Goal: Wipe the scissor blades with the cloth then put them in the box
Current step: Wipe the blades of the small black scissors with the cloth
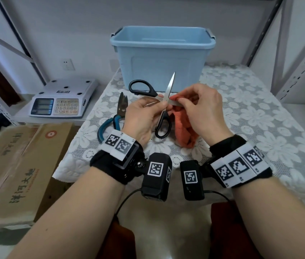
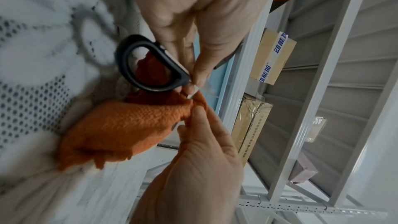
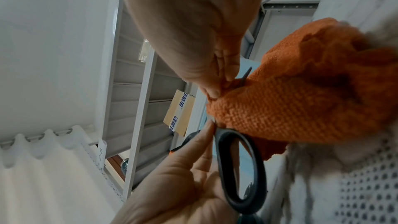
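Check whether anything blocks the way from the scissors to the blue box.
Nothing visible does. The scissors are held open above the table, right in front of the blue box, whose top is open with no lid on it.

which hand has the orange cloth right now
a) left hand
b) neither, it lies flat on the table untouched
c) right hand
c: the right hand pinches the orange cloth around a blade of the open scissors, while the left hand holds the scissors near the pivot.
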